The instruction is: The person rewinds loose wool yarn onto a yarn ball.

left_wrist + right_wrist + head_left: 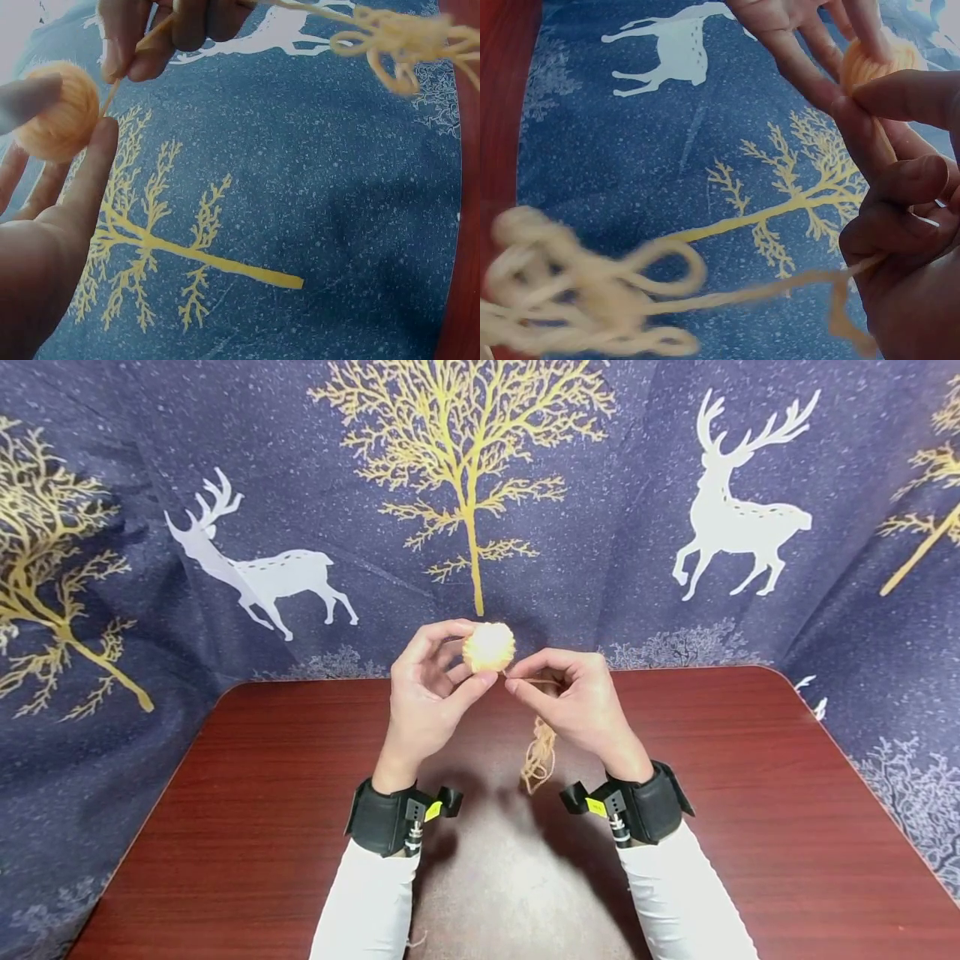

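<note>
A small ball of pale orange yarn (489, 647) is held up above the table's far edge by my left hand (429, 697), its thumb and fingers around the ball. Close beside it, my right hand (581, 702) pinches the yarn strand (112, 97) between thumb and forefinger. The strand runs from the ball through the right hand's fingers. A loose, looped tangle of the same yarn (540, 756) hangs beneath the right hand; in the right wrist view this tangle (592, 285) is blurred. In the head view the ball's surface is washed out by light.
The dark red wooden table (262, 793) spreads below both arms, with a greyish patch (487, 893) in its middle. Behind it hangs a blue cloth (600, 527) printed with deer and gold trees. Black camera straps (382, 817) circle both wrists.
</note>
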The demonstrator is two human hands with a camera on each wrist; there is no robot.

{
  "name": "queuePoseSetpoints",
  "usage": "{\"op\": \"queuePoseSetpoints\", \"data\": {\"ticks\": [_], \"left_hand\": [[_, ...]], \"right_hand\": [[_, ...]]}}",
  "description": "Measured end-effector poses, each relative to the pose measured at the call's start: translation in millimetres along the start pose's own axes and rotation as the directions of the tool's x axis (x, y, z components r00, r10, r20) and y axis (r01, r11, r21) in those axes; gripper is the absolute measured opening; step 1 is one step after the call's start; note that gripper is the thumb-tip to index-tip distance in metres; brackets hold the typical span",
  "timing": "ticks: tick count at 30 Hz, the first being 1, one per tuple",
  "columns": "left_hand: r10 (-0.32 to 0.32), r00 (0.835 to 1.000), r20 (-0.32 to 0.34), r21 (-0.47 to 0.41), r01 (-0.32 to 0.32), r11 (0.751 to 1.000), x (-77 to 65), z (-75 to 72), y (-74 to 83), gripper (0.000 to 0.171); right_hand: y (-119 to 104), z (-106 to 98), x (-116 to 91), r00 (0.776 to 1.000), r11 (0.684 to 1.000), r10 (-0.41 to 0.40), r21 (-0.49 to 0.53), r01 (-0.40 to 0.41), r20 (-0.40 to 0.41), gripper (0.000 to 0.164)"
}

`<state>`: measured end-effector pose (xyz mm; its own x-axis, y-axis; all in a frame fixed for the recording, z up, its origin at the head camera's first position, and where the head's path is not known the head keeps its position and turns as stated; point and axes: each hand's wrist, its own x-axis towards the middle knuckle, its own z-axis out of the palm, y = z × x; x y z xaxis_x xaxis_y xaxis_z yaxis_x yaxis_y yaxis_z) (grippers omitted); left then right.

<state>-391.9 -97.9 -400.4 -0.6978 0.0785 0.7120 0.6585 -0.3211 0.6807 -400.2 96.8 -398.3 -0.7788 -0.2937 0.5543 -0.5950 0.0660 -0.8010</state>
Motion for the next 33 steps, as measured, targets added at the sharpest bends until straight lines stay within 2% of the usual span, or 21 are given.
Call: {"op": "queuePoseSetpoints", "data": {"ticks": [5, 10, 14, 17, 20, 25, 29, 33], "left_hand": [[0.003, 1.0, -0.015, 0.118, -0.001, 0.993, 0.1, 1.1, -3.1, 0.044], [-0.002, 1.0, -0.009, 0.249, 0.004, 0.969, -0.3, 1.3, -6.7, 0.041], [-0.034, 0.999, 0.018, 0.322, 0.027, 0.946, -0.8, -0.7, -8.8, 0.039], [-0.071, 0.995, 0.074, 0.348, 0.041, 0.937, -1.7, -3.1, -10.4, 0.038], [-0.118, 0.98, 0.16, 0.341, 0.057, 0.938, -3.1, -5.3, -11.2, 0.038], [-0.184, 0.938, 0.294, 0.281, 0.099, 0.954, -4.8, -6.3, -9.9, 0.037], [-0.18, 0.916, 0.359, 0.204, 0.112, 0.973, -5.5, -6.2, -6.8, 0.036], [-0.167, 0.906, 0.388, 0.138, 0.122, 0.983, -5.7, -6.0, -2.4, 0.035]], "right_hand": [[-5, -1, -1, 1.0, 0.999, -0.025, -0.035, 0.025, 0.0, 0.009], [-7, -3, -2, 0.999, 0.999, -0.039, -0.026, 0.039, -0.009, 0.009], [-10, -6, -3, 0.998, 0.997, -0.061, 0.035, 0.062, -0.021, 0.011], [-10, -9, -3, 0.996, 0.989, -0.085, 0.12, 0.088, -0.035, 0.01], [-10, -13, -2, 0.992, 0.976, -0.111, 0.18, 0.119, -0.053, 0.009], [-9, -19, -2, 0.989, 0.978, -0.122, 0.157, 0.135, -0.088, 0.009], [-10, -22, -3, 0.988, 0.981, -0.107, 0.151, 0.123, -0.109, 0.008], [-8, -22, -2, 0.989, 0.979, -0.1, 0.165, 0.117, -0.11, 0.007]]}}
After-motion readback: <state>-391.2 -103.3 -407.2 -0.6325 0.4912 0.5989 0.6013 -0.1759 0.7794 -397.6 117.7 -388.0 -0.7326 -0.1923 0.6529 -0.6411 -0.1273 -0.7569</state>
